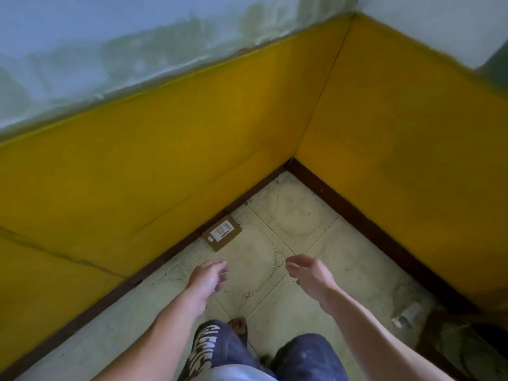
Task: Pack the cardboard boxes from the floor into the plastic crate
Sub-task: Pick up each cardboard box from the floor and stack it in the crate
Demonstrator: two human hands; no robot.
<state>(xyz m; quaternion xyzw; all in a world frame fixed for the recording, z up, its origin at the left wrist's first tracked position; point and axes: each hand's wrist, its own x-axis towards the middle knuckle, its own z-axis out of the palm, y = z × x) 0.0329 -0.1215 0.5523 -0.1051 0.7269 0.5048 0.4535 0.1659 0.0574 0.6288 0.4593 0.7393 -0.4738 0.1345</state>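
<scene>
Our left hand [209, 276] and right hand [308, 273] hang empty at lower centre, fingers loosely curled, above a small labelled cardboard box [222, 235] against the baseboard [154, 264].

Small flat brown cardboard box [222, 235] with a white printed label on top, lying flat on the pale tiled floor, one long edge against the dark skirting of the yellow wall, near the room's corner. Closed, untouched.
</scene>
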